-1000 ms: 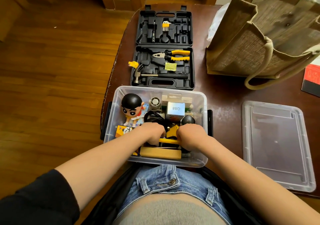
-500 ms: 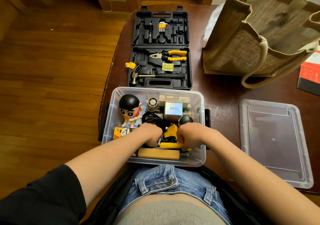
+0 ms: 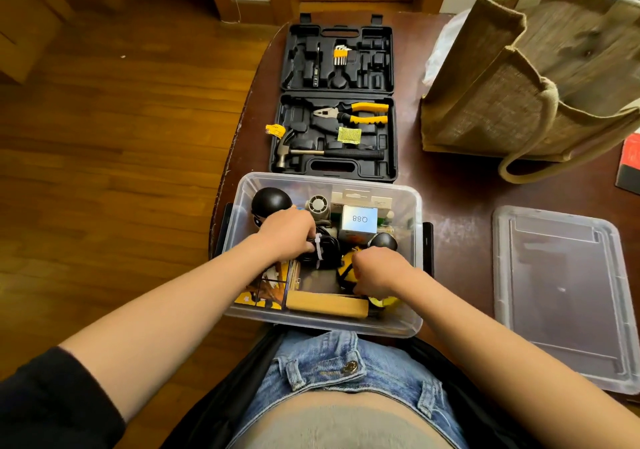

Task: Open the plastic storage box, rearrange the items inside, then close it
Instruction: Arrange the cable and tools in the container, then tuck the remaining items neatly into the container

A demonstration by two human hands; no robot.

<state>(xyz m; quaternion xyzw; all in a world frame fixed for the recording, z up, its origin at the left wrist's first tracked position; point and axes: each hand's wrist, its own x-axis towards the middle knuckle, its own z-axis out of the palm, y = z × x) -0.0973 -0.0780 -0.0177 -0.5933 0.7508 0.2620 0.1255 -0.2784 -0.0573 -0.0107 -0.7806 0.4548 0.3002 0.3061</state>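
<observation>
Clear plastic storage box (image 3: pixel 242 206), lid off, sits at lower centre of the frame on your dark wooden table (image 3: pixel 450 199), with both your hands inside it.

Contents, readable marks first:
- White carton (image 3: pixel 359 219) at the box's upper right, printed "Q88", seen upside down.
- Card-backed retail pack (image 3: pixel 360 198) behind it; its print is too small to read.
- Small round fan (image 3: pixel 317 203), upper middle.
- Black-haired figurine (image 3: pixel 270 201), upper left, partly covered by your left hand.
- Black cable bundle (image 3: pixel 329 253) bound with a white tie, middle.
- Yellow-and-black item (image 3: pixel 346 270), right of middle.
- Wooden block (image 3: pixel 327 305) along the lower edge.
- Orange picture box (image 3: pixel 266 287), lower left.

Hands: your left hand (image 3: pixel 289 230) curls its fingers onto the cable bundle. Your right hand (image 3: pixel 379 270) is closed round the yellow-and-black item.

Surroundings:
- Clear lid (image 3: pixel 561 296), flat on the table at right, apart from the box.
- Black tool case (image 3: pixel 337 97), open, just above the box, holding yellow-handled pliers (image 3: pixel 356 113), a claw hammer (image 3: pixel 322 152) and hex keys (image 3: pixel 341 54).
- Jute tote bag (image 3: pixel 519 78), upper right.
- Red-and-black book (image 3: pixel 631 163), right edge.
</observation>
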